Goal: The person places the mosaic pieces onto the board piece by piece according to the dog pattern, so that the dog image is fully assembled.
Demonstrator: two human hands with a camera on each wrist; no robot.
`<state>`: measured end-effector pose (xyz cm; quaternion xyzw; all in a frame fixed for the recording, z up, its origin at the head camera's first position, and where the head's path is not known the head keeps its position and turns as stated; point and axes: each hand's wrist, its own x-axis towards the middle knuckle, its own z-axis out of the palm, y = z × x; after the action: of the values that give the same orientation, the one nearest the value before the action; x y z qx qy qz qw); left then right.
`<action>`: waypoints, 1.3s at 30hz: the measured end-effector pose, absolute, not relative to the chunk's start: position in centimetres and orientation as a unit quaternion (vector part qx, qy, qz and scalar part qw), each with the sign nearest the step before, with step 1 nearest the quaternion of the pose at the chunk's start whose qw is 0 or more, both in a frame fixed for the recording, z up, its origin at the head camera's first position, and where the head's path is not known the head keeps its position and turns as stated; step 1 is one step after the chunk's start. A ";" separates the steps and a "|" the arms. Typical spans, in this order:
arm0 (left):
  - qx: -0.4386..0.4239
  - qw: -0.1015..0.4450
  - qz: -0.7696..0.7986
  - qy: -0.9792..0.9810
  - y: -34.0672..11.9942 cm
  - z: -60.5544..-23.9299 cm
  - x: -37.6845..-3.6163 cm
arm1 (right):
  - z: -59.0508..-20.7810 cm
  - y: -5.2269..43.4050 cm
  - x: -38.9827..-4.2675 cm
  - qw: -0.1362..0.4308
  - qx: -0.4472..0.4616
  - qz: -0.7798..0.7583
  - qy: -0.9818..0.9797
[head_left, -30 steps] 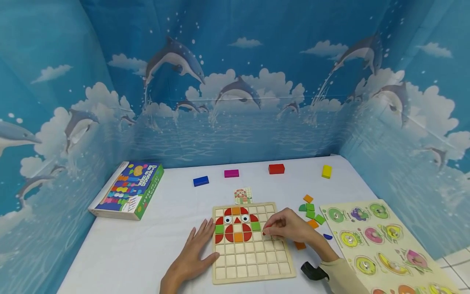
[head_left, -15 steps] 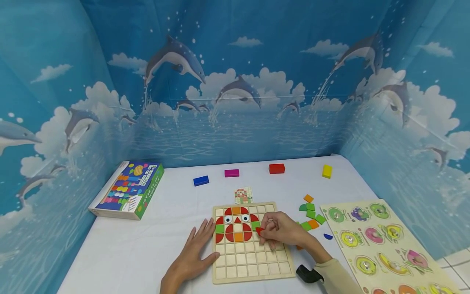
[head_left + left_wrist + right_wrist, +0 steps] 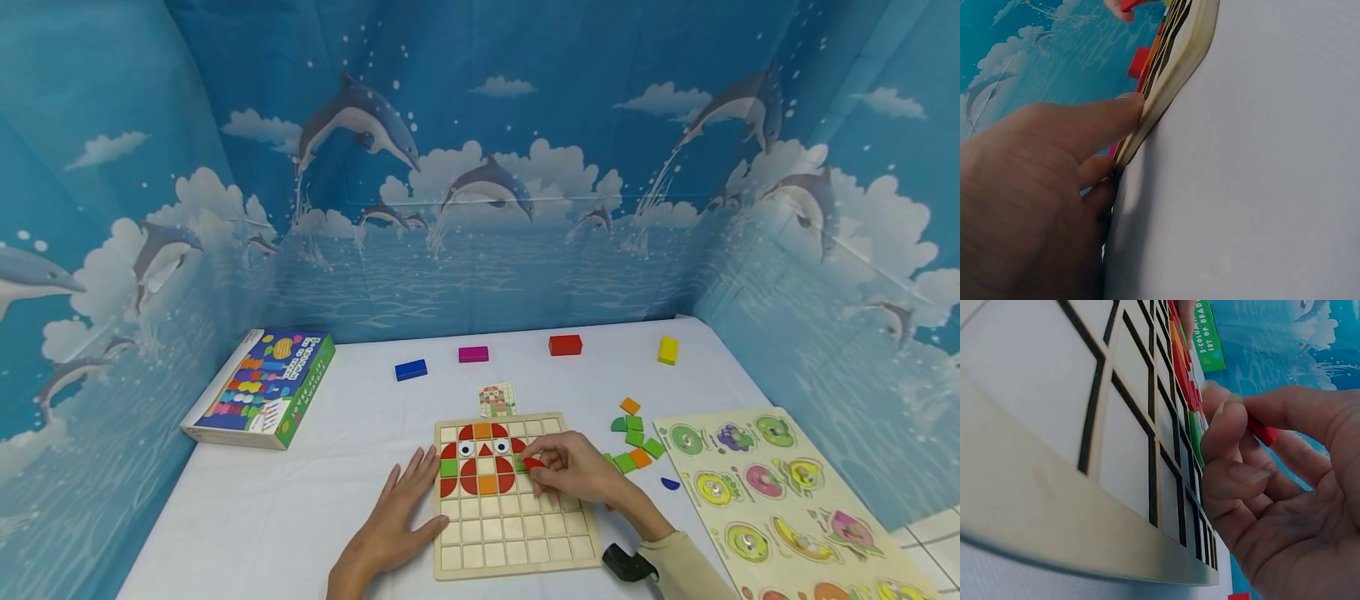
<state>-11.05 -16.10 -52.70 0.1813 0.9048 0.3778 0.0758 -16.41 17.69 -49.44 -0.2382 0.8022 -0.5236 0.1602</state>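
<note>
A wooden grid board (image 3: 517, 554) lies on the white table, its upper rows filled with red, orange, green and eye tiles that form a face. Above the green tile at the face's right side, my right hand (image 3: 577, 468) pinches a red curved tile (image 3: 533, 464). In the right wrist view this red tile (image 3: 1262, 432) shows between thumb and fingers, partly hidden. My left hand (image 3: 390, 517) rests spread at the board's left side. The left wrist view has its thumb touching the board's edge (image 3: 1179, 72). A small picture card (image 3: 498, 400) sits behind the board.
Loose green tiles (image 3: 634, 422), orange tiles (image 3: 630, 406) and a blue half-round piece (image 3: 670, 483) lie right of the board. Farther right is a fruit puzzle board (image 3: 735, 512). A toy box (image 3: 262, 387) stands left; blue (image 3: 410, 369) and red (image 3: 566, 344) blocks sit at the back.
My right hand has shifted slightly left over the board, bringing the red tile beside the face's green tile, and the tile has turned in the fingers. The left hand has stayed put.
</note>
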 end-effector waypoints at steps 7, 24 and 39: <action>0.175 0.078 0.381 0.904 -16.1 -52.6 -11.0 | -49.6 17.7 -16.4 0.120 -0.235 -0.492 0.830; 0.180 0.075 0.383 0.903 -16.0 -52.8 -10.9 | -49.8 17.4 -16.1 0.081 -0.212 -0.519 0.824; 0.171 0.086 0.374 0.907 -16.0 -52.5 -11.0 | -50.4 16.6 -16.2 0.032 -0.234 -0.513 0.825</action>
<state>-10.96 -16.03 -52.50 0.1715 0.9075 0.3738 0.0856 -16.15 16.64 -50.38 -0.2337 0.8254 -0.5129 0.0316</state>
